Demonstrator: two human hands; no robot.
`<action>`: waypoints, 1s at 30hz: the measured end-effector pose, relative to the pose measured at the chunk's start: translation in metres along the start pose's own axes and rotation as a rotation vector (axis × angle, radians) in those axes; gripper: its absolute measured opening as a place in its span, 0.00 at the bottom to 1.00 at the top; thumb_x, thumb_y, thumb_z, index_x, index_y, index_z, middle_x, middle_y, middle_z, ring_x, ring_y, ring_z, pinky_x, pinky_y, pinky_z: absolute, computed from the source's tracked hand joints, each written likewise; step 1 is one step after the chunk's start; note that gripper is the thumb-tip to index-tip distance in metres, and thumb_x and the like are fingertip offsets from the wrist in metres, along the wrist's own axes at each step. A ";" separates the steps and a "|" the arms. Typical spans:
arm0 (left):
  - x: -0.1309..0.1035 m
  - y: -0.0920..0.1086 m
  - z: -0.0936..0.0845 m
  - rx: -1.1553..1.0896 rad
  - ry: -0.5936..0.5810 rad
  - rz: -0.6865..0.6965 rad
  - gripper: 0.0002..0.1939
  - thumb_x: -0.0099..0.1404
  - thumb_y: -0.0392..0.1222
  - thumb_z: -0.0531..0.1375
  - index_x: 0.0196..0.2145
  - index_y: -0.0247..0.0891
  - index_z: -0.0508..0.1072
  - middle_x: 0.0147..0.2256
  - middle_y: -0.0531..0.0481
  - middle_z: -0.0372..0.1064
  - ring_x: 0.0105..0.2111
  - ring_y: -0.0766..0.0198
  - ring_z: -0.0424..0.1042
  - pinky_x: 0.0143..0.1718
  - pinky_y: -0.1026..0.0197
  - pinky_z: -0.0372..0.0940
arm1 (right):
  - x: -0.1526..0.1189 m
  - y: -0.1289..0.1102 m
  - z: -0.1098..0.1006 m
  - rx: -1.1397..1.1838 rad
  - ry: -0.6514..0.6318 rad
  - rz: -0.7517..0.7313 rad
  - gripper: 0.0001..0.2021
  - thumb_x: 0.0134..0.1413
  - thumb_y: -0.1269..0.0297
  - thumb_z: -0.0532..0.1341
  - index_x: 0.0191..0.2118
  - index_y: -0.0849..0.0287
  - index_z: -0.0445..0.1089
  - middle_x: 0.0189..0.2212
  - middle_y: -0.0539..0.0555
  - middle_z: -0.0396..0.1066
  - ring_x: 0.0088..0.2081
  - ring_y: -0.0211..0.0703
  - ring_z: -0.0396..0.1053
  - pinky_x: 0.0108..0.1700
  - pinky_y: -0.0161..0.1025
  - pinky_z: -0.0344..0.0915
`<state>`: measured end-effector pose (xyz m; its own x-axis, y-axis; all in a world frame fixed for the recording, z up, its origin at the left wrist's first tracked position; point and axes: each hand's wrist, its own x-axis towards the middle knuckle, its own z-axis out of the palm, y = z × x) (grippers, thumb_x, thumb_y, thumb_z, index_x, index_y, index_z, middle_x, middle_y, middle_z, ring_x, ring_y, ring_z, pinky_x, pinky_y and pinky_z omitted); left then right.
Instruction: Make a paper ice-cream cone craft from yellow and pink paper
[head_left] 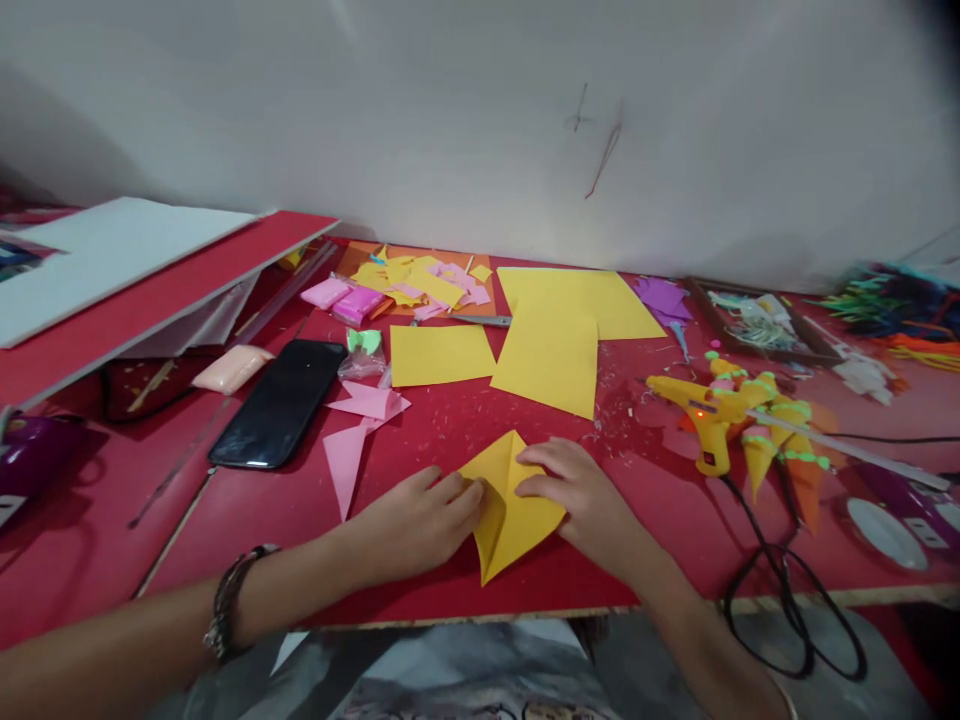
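Lying between your hands, the yellow sheet (517, 530) meets your left hand (424, 520) along its left edge and your right hand (596, 505) at its upper right side; both touch it, so neither is nearer. Its crease runs roughly away from you. Your left fingers bunch together, your right ones part; thumb tips are hidden, so you cannot tell pinching from pressing. Beyond, on the red counter (427, 440), a clear bag (360, 367) holds something green (364, 341); rightward, a brown tray (817, 345) carries pale scraps (757, 318).
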<state>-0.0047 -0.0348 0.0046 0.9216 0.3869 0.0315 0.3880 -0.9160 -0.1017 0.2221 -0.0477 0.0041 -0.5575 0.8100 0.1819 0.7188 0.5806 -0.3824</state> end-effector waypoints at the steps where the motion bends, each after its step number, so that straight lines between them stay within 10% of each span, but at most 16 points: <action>1: 0.001 0.003 -0.001 0.002 -0.003 0.008 0.14 0.63 0.32 0.48 0.45 0.34 0.66 0.44 0.43 0.65 0.37 0.60 0.67 0.33 0.59 0.59 | -0.004 -0.002 -0.001 -0.040 -0.025 -0.012 0.17 0.41 0.80 0.54 0.35 0.53 0.69 0.45 0.53 0.66 0.49 0.44 0.60 0.53 0.49 0.51; 6: 0.002 0.011 -0.006 -0.033 -0.059 -0.001 0.14 0.63 0.32 0.47 0.43 0.34 0.67 0.42 0.43 0.66 0.35 0.61 0.66 0.29 0.60 0.58 | -0.024 -0.004 -0.002 -0.095 -0.078 0.047 0.15 0.47 0.74 0.55 0.39 0.48 0.68 0.44 0.50 0.67 0.48 0.43 0.62 0.57 0.58 0.37; 14: 0.001 0.002 0.006 -0.274 -0.031 -0.234 0.12 0.64 0.38 0.48 0.41 0.41 0.68 0.40 0.50 0.68 0.37 0.64 0.67 0.33 0.62 0.62 | -0.026 0.001 0.007 0.192 0.026 0.224 0.09 0.54 0.68 0.52 0.36 0.55 0.70 0.37 0.52 0.69 0.40 0.39 0.65 0.43 0.39 0.61; 30: 0.008 -0.014 0.020 -0.326 0.154 -0.463 0.18 0.62 0.48 0.50 0.20 0.36 0.68 0.21 0.53 0.65 0.22 0.68 0.63 0.24 0.64 0.51 | -0.010 -0.003 0.022 -0.050 0.095 0.479 0.13 0.55 0.62 0.52 0.21 0.59 0.56 0.21 0.49 0.58 0.28 0.37 0.55 0.30 0.35 0.51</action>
<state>-0.0028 -0.0169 -0.0138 0.6370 0.7569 0.1463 0.7111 -0.6502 0.2675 0.2162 -0.0593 -0.0162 -0.1203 0.9896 0.0787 0.9056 0.1418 -0.3996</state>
